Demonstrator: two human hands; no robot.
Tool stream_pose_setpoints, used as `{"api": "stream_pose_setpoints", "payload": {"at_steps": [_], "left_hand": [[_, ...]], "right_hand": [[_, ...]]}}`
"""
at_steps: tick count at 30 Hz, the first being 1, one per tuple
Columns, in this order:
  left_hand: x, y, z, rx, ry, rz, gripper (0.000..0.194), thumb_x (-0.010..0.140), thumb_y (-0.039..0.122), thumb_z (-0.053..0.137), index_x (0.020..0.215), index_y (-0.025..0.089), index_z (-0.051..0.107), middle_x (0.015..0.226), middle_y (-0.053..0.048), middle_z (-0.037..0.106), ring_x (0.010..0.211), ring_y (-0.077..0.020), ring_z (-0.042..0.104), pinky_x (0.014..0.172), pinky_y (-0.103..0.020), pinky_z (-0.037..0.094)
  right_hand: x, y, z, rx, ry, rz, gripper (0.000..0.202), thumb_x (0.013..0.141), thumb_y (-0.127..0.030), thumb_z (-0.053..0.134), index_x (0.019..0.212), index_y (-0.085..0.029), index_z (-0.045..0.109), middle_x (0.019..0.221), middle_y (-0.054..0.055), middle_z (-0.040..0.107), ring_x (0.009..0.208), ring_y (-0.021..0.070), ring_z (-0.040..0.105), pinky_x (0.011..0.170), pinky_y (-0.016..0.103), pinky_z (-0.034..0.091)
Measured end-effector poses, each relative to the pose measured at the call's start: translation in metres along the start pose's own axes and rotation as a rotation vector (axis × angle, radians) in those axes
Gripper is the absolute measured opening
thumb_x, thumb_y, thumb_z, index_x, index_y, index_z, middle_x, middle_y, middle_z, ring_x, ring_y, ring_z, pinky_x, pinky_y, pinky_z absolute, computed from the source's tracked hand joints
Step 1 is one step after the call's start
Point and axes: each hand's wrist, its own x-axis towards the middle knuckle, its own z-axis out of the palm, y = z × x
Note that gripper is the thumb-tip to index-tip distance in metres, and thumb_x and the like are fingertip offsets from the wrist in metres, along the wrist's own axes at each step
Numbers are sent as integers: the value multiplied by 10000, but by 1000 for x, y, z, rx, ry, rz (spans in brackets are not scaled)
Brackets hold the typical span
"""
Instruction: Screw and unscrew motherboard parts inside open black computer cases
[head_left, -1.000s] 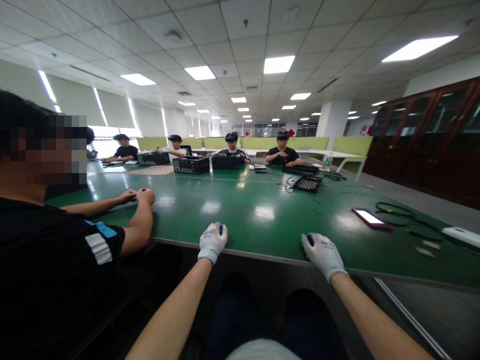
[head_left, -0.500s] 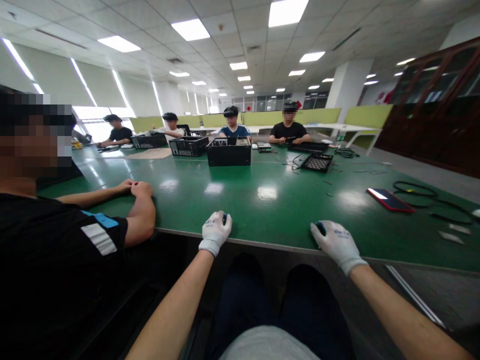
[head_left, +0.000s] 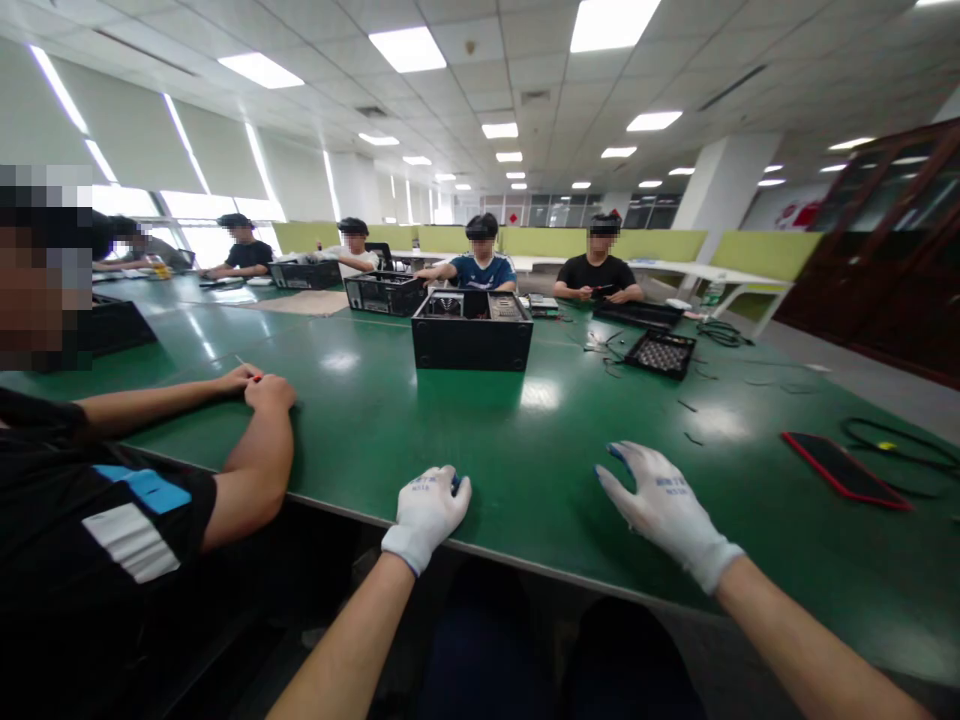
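Observation:
My left hand, in a white glove with blue fingertips, rests on the near edge of the green table. Its fingers are curled under, the thumb lies close to the index finger, and whatever they may hold is hidden. My right hand, gloved alike, is held low over the tabletop with thumb and fingers apart and nothing in it. Ahead of both hands a black computer case lies with its open side up and metal parts showing inside.
Beside me on the left, a co-worker's forearms rest on the table. Right of me lie a red-edged dark slab and a black cable. Farther off are a black perforated tray, a second case and several seated people.
The computer case has come nearer across the table. My right hand has lifted and its fingers have spread. My left hand keeps its curl. The view has tilted slightly upward.

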Motion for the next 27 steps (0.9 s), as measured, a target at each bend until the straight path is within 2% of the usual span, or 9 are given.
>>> {"api": "stream_pose_setpoints", "payload": {"at_steps": [2, 7, 13, 17, 19, 21, 23, 27], "left_hand": [[1, -1, 4, -4, 8, 0, 305, 974, 496, 520, 942, 243, 688, 929, -68, 742, 897, -243, 693, 754, -329, 434], [-10, 0, 7, -30, 140, 16, 276, 995, 467, 501, 896, 251, 641, 853, -42, 686, 769, -210, 665, 670, -323, 410], [-14, 2, 0, -104, 203, 49, 243, 1015, 363, 497, 817, 241, 568, 767, -1, 603, 697, -181, 623, 650, -310, 401], [-12, 1, 4, -147, 238, 58, 241, 999, 325, 506, 779, 237, 549, 742, 1, 591, 668, -168, 620, 639, -300, 409], [-11, 1, 6, -153, 267, 50, 228, 990, 313, 508, 781, 237, 557, 741, -3, 589, 665, -172, 622, 640, -304, 419], [-11, 2, 9, -156, 282, 33, 216, 986, 310, 508, 790, 239, 564, 747, -6, 590, 661, -176, 624, 635, -310, 424], [-11, 2, 10, -168, 295, 26, 210, 987, 300, 504, 796, 240, 564, 748, -6, 590, 656, -174, 623, 629, -308, 427], [-10, 2, 8, -159, 320, 35, 208, 990, 285, 498, 797, 237, 559, 737, -7, 587, 643, -169, 618, 617, -302, 432]], "right_hand": [[35, -11, 0, -23, -3, -53, 603, 960, -571, 490, 1350, -127, 609, 1402, 195, 615, 1336, 342, 531, 1157, 458, 386], [141, -40, 12, -135, -51, -198, 677, 976, -577, 447, 1399, -67, 585, 1441, 224, 587, 1340, 349, 532, 1136, 442, 405], [280, -86, 46, -181, -142, -287, 777, 953, -570, 496, 1515, -35, 457, 1551, 250, 475, 1427, 364, 450, 1175, 444, 351], [356, -119, 69, -213, -173, -317, 767, 944, -570, 565, 1532, -96, 436, 1601, 217, 417, 1461, 349, 399, 1195, 459, 325], [383, -132, 82, -229, -186, -313, 690, 954, -539, 600, 1503, -143, 470, 1574, 190, 450, 1422, 339, 444, 1172, 512, 358], [401, -141, 94, -246, -205, -284, 555, 969, -479, 626, 1428, -179, 538, 1479, 148, 537, 1306, 308, 551, 1084, 541, 456], [412, -146, 104, -265, -218, -241, 447, 977, -423, 641, 1356, -192, 586, 1381, 112, 596, 1186, 270, 621, 989, 517, 533], [420, -152, 108, -303, -238, -176, 410, 979, -399, 646, 1324, -182, 601, 1325, 105, 623, 1119, 247, 648, 934, 474, 566]]}}
